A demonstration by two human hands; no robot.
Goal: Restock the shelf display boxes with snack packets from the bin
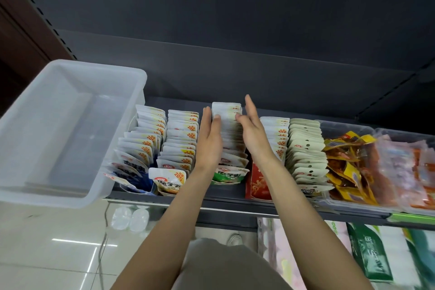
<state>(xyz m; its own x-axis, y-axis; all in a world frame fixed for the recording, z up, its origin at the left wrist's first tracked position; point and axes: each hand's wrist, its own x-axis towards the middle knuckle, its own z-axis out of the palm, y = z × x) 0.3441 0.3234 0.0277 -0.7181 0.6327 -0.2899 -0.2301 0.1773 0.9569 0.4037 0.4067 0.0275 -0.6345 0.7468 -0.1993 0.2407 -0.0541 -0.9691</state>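
A row of white snack packets [231, 139] with a green-fronted packet at its front stands in the middle of the shelf. My left hand [210, 139] lies flat against the row's left side, thumb touching the rearmost packets. My right hand [253, 132] is on the row's right side with straight fingers pointing up and its thumb against the rear packets. The rearmost packets [226, 110] stick up higher than the others. A translucent white bin [70, 125] sits at the left end of the shelf and looks empty.
More rows of white packets [179, 141] stand left and right of my hands, beside a red packet [256, 181]. Clear boxes of yellow and orange snacks [353, 165] fill the shelf's right part. Green bags [367, 252] sit on the shelf below. Tiled floor lies lower left.
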